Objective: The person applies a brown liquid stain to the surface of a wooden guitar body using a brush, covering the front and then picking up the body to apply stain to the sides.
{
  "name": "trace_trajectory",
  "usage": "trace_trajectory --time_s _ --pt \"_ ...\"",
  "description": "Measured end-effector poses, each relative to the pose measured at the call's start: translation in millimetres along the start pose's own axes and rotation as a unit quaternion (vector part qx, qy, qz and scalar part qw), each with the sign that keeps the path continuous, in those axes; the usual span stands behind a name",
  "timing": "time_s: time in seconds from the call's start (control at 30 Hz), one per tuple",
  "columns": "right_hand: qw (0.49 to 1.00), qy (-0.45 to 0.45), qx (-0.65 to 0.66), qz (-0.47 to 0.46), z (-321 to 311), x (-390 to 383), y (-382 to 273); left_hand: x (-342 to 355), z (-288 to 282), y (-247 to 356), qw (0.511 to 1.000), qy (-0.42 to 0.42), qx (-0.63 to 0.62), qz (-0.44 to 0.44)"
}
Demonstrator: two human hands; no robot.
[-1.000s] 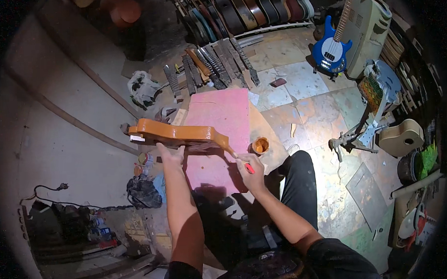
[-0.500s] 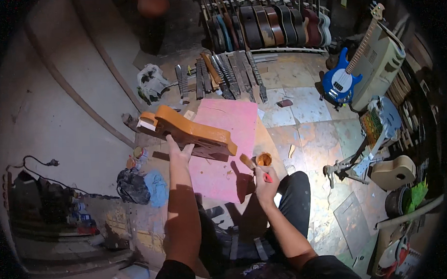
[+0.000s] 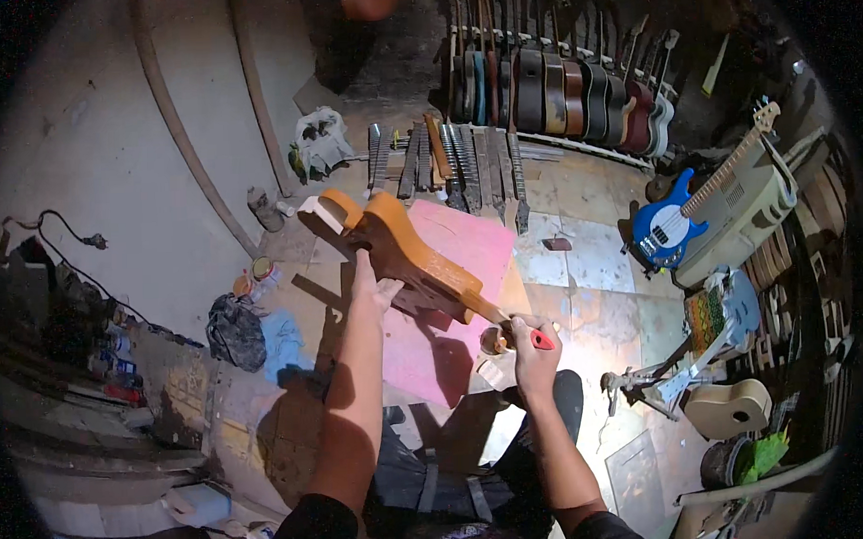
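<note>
An orange-brown electric guitar body (image 3: 407, 253) is held up and tilted over a pink sheet (image 3: 473, 239). My left hand (image 3: 373, 283) is closed on its near side, by a pale block that juts from the far left end. My right hand (image 3: 535, 353) grips a paintbrush (image 3: 495, 312), whose red handle end shows beside the fingers. The bristles meet the body's right edge, which looks wet and glossy. Just below the brush stands a small open pot (image 3: 494, 340) with orange-brown liquid, partly covered by my right hand.
Several guitar necks (image 3: 461, 169) lie beyond the sheet, before a rack of guitars (image 3: 563, 94). A blue bass (image 3: 666, 225) leans at the right, near a pale acoustic body (image 3: 728, 411). A black plastic bag (image 3: 236, 331) and blue cloth (image 3: 283, 341) lie at left.
My right hand has brought the brush from above the pot to the guitar body's right edge. The body has tipped, its right end lower. The whole view has also shifted.
</note>
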State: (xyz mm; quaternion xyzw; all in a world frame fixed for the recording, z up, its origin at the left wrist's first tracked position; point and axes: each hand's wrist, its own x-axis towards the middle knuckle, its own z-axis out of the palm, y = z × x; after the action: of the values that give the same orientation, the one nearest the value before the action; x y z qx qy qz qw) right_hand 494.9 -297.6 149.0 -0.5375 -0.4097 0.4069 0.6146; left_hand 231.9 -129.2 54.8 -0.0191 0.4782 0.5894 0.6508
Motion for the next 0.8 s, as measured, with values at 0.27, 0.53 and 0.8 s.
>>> trace_trajectory --time_s 0.27,0.53,0.8 --pt "0.990 0.044 -0.058 -0.119 -1 2 -32 -14 21 -24 0.999 -0.030 0.040 0.010" --pt "0.870 -0.116 -0.181 -0.443 75 26 -71 19 0 -34 0.997 -0.069 0.007 0.026" --pt "0.879 -0.086 -0.300 -0.360 35 21 -87 -11 33 -68 0.997 0.066 0.018 0.042"
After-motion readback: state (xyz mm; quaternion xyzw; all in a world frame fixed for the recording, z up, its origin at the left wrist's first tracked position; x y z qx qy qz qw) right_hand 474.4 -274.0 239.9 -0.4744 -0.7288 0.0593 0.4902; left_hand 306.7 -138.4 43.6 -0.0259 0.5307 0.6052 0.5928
